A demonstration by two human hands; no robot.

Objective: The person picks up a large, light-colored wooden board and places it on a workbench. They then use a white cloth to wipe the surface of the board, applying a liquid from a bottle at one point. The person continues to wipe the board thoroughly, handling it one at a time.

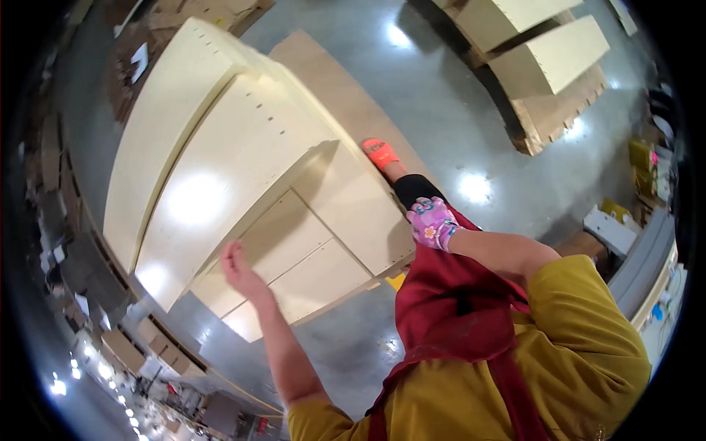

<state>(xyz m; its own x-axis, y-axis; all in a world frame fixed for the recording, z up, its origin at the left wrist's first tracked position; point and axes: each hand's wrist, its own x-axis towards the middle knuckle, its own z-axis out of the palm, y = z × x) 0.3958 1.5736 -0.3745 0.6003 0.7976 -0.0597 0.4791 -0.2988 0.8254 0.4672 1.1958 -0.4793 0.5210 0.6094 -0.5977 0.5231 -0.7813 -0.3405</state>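
A large pale wooden furniture frame [220,154] fills the left and middle of the view, made of several broad panels with rows of small holes. My bare left hand [239,270] is at the lower edge of its long upper panel, over the flat boards [316,272]. The fingers are close together and slightly bent, with nothing seen in them; whether they touch the panel I cannot tell. My right hand [432,222], in a pink flowered glove, lies over my bent knee beside the frame's right side, fingers slightly apart.
Brown cardboard [323,73] lies under the frame, by my foot in an orange sandal [380,153]. Pale wooden boxes [548,59] sit on cardboard at the upper right. Grey boards [643,261] are stacked at the right, and cartons [123,351] stand at the lower left.
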